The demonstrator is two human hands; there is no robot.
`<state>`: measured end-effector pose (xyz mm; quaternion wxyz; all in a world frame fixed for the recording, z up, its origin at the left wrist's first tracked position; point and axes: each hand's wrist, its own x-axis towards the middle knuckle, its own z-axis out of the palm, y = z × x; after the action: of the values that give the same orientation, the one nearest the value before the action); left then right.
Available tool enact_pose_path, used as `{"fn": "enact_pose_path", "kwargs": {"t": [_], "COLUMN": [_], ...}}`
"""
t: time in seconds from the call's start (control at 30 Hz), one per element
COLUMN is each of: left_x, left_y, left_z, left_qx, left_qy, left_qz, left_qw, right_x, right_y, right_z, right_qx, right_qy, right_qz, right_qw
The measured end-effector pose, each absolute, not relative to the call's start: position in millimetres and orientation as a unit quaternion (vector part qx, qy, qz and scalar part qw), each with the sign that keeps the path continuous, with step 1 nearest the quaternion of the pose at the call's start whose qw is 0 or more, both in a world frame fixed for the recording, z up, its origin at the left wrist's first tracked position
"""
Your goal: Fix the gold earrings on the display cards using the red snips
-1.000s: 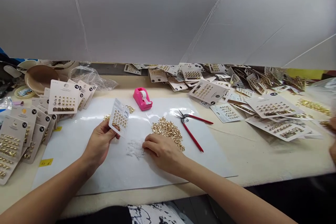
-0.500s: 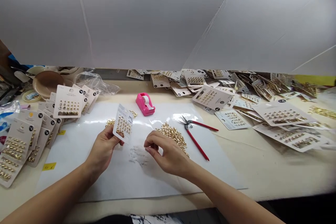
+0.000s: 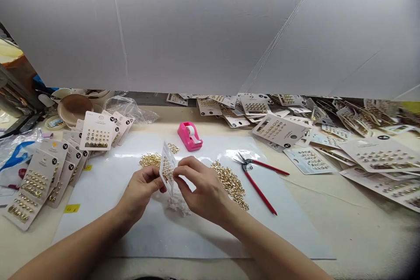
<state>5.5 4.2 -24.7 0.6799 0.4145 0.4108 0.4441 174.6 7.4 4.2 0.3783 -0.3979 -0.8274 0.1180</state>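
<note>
Between thumb and fingers, my left hand (image 3: 142,190) holds an earring card (image 3: 168,167) upright, turned nearly edge-on, with rows of gold earrings on it. My right hand (image 3: 201,188) is at the card's right face, thumb and index finger pinched against it; whatever is between the fingertips is hidden or too small to make out. Below the card, a small heap of clear-white bits (image 3: 179,203) lies on the white sheet (image 3: 138,238). A pile of small gold pieces (image 3: 229,181) sits just beyond my right hand, and gold rings (image 3: 150,159) lie behind my left.
A pink tape dispenser (image 3: 190,136) stands at the back of the sheet. Red-handled pliers (image 3: 260,188) lie open on the right. Filled earring cards (image 3: 34,183) lean in a row at the left; many more cards (image 3: 278,130) are heaped at the back right. A brown bowl (image 3: 75,109) stands back left.
My right hand has come up to the card and now touches it. The card has turned from facing me to nearly edge-on. The whole view has shifted slightly.
</note>
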Motion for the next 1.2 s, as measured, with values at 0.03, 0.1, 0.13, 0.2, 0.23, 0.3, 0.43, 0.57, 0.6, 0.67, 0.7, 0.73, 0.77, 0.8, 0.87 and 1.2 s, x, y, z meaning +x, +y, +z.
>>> {"fn": "enact_pose_path", "kwargs": {"t": [0.03, 0.1, 0.13, 0.2, 0.23, 0.3, 0.43, 0.57, 0.6, 0.67, 0.7, 0.73, 0.77, 0.8, 0.87, 1.2], "left_x": [5.4, 5.3, 5.3, 5.6, 5.8, 6.2, 6.8, 6.8, 6.8, 6.7, 6.7, 6.7, 6.7, 6.7, 6.6, 7.5], "left_y": [3.9, 3.2, 3.0, 2.7, 2.6, 2.8, 3.1, 2.8, 2.7, 2.5, 2.4, 2.3, 2.2, 2.1, 1.9, 1.7], "left_z": [-24.6, -23.4, -22.5, -20.6, -19.7, -18.5, -17.1, -16.2, -16.0, -15.8, -15.7, -15.7, -15.6, -15.5, -15.2, -11.7], "left_qx": [0.417, 0.422, 0.424, 0.423, 0.423, 0.423, 0.431, 0.432, 0.432, 0.43, 0.43, 0.43, 0.431, 0.431, 0.433, 0.441], "left_qy": [0.413, 0.417, 0.419, 0.423, 0.425, 0.426, 0.429, 0.434, 0.434, 0.435, 0.436, 0.437, 0.437, 0.439, 0.441, 0.455], "left_qz": [0.441, 0.434, 0.432, 0.428, 0.427, 0.428, 0.425, 0.424, 0.424, 0.425, 0.425, 0.425, 0.424, 0.424, 0.423, 0.42], "left_qw": [0.678, 0.678, 0.677, 0.678, 0.677, 0.676, 0.67, 0.667, 0.667, 0.667, 0.667, 0.666, 0.666, 0.665, 0.663, 0.65], "right_x": [174.2, 173.6, 173.3, 172.8, 172.6, 172.2, 172.0, 173.3, 173.7, 174.2, 174.2, 174.0, 173.8, 173.5, 173.0, 173.4], "right_y": [7.1, 6.7, 6.6, 6.4, 6.3, 6.0, 5.5, 5.2, 5.2, 5.2, 5.2, 5.2, 5.2, 5.2, 5.2, 4.8], "right_z": [3.7, 3.5, 3.6, 3.7, 3.9, 4.1, 4.7, 4.4, 4.2, 4.1, 4.2, 4.4, 4.7, 5.0, 5.5, 5.9], "right_qx": [-0.397, -0.396, -0.397, -0.398, -0.397, -0.394, -0.389, -0.387, -0.388, -0.39, -0.391, -0.391, -0.39, -0.389, -0.388, -0.375], "right_qy": [-0.828, -0.827, -0.827, -0.828, -0.829, -0.831, -0.83, -0.828, -0.826, -0.825, -0.825, -0.826, -0.828, -0.829, -0.83, -0.841], "right_qz": [0.118, 0.12, 0.121, 0.12, 0.12, 0.121, 0.122, 0.121, 0.122, 0.123, 0.123, 0.122, 0.121, 0.12, 0.117, 0.108], "right_qw": [0.379, 0.38, 0.38, 0.378, 0.376, 0.374, 0.38, 0.387, 0.389, 0.39, 0.389, 0.387, 0.385, 0.383, 0.382, 0.375]}}
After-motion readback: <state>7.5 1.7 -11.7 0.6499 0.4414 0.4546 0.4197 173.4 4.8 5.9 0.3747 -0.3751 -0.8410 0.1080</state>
